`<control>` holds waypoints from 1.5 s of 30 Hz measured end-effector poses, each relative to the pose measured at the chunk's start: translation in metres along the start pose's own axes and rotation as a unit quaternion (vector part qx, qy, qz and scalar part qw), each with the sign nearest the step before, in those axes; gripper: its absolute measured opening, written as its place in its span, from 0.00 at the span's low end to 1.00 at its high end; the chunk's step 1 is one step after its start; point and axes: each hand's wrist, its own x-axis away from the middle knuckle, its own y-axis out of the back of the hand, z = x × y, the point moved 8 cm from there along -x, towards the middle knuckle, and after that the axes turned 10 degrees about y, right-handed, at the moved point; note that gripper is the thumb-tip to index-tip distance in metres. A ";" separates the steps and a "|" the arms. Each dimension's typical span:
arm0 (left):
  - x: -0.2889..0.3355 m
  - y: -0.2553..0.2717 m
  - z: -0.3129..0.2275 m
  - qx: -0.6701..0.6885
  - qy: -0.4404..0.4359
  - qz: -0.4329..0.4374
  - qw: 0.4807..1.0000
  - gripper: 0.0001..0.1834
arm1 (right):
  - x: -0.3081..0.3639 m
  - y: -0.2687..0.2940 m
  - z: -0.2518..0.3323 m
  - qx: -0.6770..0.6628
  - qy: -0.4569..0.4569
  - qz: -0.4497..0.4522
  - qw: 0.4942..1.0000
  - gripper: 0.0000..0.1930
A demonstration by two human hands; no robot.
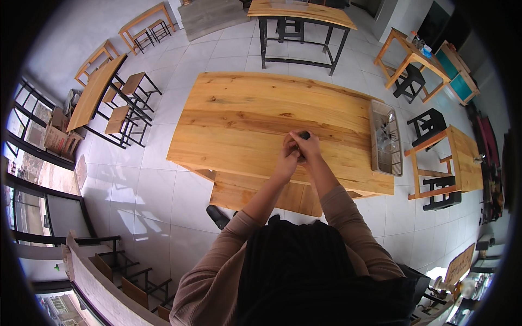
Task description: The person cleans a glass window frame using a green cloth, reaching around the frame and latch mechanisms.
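Note:
Over the near half of the wooden table point(234, 117), my left hand point(290, 152) and my right hand point(310, 145) are pressed together with fingers folded. A small dark object point(305, 135) pokes out at the top of the closed hands, beside the right fingers. Most of it is hidden, so its kind cannot be made out. The left fingers wrap in against the right hand, and what they hold, if anything, is out of sight. On the right end of the table lies a pale divided cutlery tray point(374, 142) with utensils in it, apart from my hands.
A wooden bench point(239, 193) runs along the table's near side, with a black shoe point(217, 216) by it. Another table point(304, 15) stands beyond. Tables and stools point(119, 119) line the left; black stools point(428, 126) and a wooden table point(467, 157) stand at right.

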 end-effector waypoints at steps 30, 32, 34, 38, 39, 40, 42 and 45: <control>-0.013 0.012 0.014 0.085 0.062 -0.030 0.994 0.17 | -0.013 -0.008 0.008 0.275 -0.024 0.075 0.958 0.23; -0.011 0.019 0.013 0.094 0.046 -0.037 0.994 0.14 | -0.003 -0.012 0.014 0.284 -0.032 0.079 0.955 0.23; -0.011 0.029 0.012 -0.007 0.024 -0.058 0.998 0.09 | 0.007 -0.015 0.038 0.263 0.038 0.066 0.962 0.19; 0.000 0.013 0.004 -0.029 0.022 -0.043 0.998 0.08 | 0.008 -0.005 0.042 0.211 0.143 0.019 0.967 0.16; 0.002 0.012 0.004 -0.015 0.019 -0.047 0.999 0.08 | 0.008 -0.006 0.042 0.200 0.153 0.018 0.968 0.14; 0.002 0.012 0.003 -0.002 0.017 -0.051 0.999 0.07 | 0.008 -0.006 0.042 0.188 0.162 0.015 0.969 0.13; 0.002 0.011 0.003 -0.002 0.020 -0.053 0.998 0.08 | 0.007 -0.003 0.041 0.189 0.150 0.009 0.970 0.14; -0.001 0.013 0.003 0.006 0.007 -0.063 0.998 0.07 | 0.008 -0.002 0.044 0.181 0.102 0.026 0.978 0.16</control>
